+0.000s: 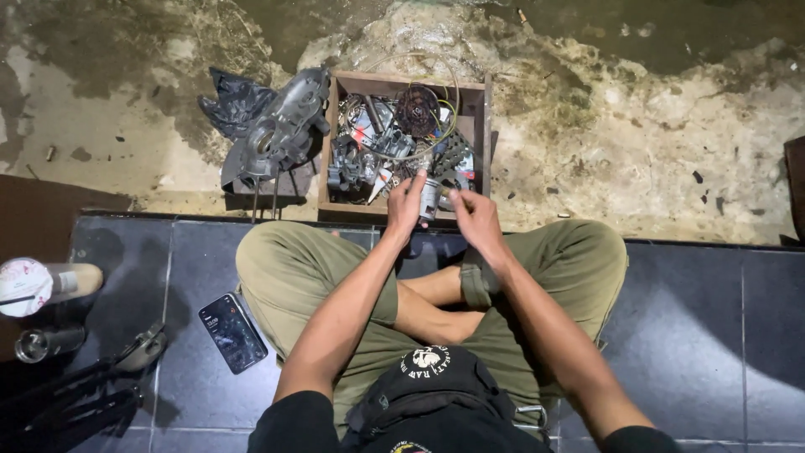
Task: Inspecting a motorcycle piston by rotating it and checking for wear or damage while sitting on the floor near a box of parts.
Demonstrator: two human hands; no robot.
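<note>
I sit cross-legged on dark floor tiles in olive shorts. My left hand (407,204) grips a small grey metal cylinder part (430,200) at the near edge of a wooden box (479,126). My right hand (475,215) hovers beside the cylinder with its fingers partly curled and apart, holding nothing that I can make out. The box is full of several metal engine parts, a sprocket and loops of wire.
A grey engine casing (281,126) rests on a black plastic bag (231,101) left of the box. A smartphone (233,332) lies on the tiles by my left knee. A wrapped bottle (42,283), a small metal cup (38,344) and a dark tool (84,390) lie far left. Rough dirty concrete beyond.
</note>
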